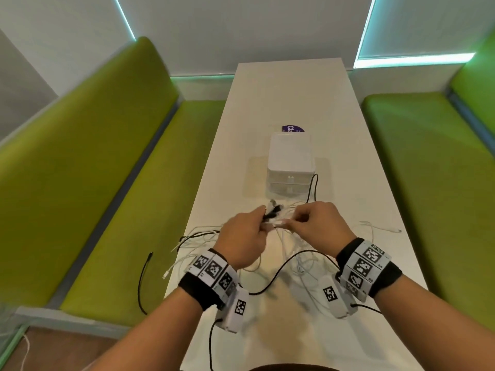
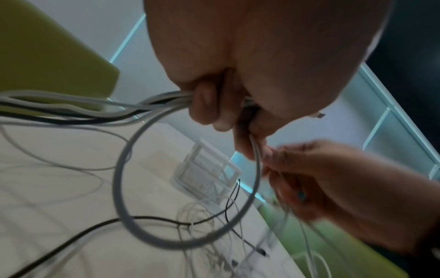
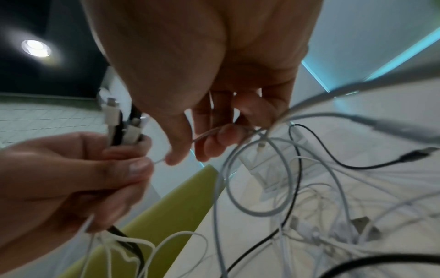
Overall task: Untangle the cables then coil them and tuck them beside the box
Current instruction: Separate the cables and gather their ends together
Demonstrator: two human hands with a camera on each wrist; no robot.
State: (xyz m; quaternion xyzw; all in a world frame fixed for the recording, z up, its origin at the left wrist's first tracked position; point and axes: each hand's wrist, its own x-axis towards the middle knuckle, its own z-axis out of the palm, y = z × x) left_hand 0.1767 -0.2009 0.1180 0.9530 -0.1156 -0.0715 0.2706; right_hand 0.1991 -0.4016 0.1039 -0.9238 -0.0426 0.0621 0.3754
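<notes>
A tangle of white and black cables (image 1: 289, 253) lies on the white table (image 1: 348, 162) in front of a small white drawer box (image 1: 290, 159). My left hand (image 1: 263, 219) is raised above the tangle and grips a bundle of cable ends (image 3: 123, 124), white and black plugs sticking up from the fist. My right hand (image 1: 293, 223) is close beside it and pinches one thin white cable (image 3: 209, 133) between thumb and fingers. In the left wrist view, several strands (image 2: 142, 105) run out of the left hand (image 2: 214, 112), and a white loop (image 2: 185, 188) hangs below.
Green padded benches (image 1: 128, 199) flank the narrow table on both sides. A purple sticker (image 1: 293, 129) shows behind the box. One black cable (image 1: 143, 277) hangs over the table's left edge. A white cable end (image 1: 393, 230) lies towards the right edge.
</notes>
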